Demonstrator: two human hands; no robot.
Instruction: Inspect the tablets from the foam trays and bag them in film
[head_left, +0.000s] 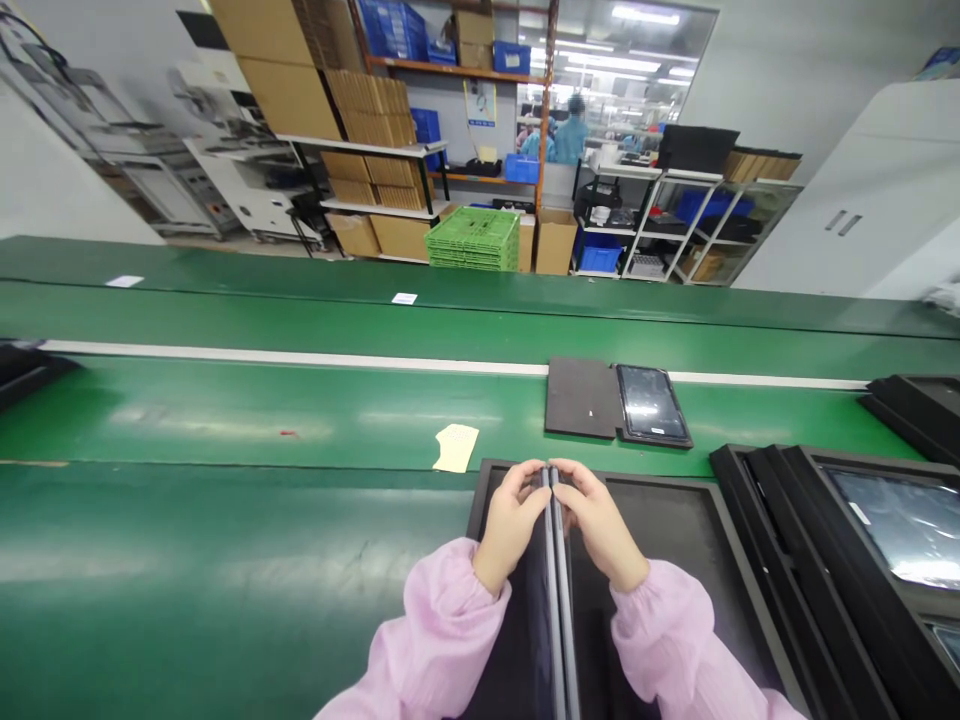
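Note:
Two thin dark slabs with grey edges, like tablets, stand upright side by side above a black foam tray (675, 510). My left hand (514, 520) grips the far end of the left slab (553, 600), thumb on its edge. On the other side, my right hand (596, 520) holds the far end of the right slab (566, 610) the same way. The two slabs nearly touch along their length. Beyond the tray lie a dark flat panel (581, 398) and a tablet (652, 403) in a black frame.
Stacked black trays (795, 560) stand at the right, with a tablet (904, 520) in the top one. A torn yellow paper (455, 447) lies on the green surface (225, 570). Behind the bench are green crates (474, 238) and shelves with boxes.

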